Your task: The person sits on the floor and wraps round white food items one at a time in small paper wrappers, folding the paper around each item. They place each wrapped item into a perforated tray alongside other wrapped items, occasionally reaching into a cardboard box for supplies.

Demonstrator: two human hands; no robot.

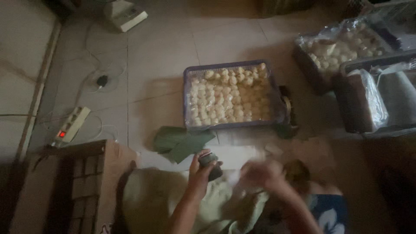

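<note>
Small dark roll [209, 165] sits at bottom centre, wrapped in the left hand [200, 172], fingers closed round its sides. Looks light and stiff; best gripped round the middle. Right hand [262, 175] at its 3 o'clock is blurred, grip can't tell. Basket [187, 97] of pale balls at 12 o'clock, green leaves [180, 143] at 10.
</note>
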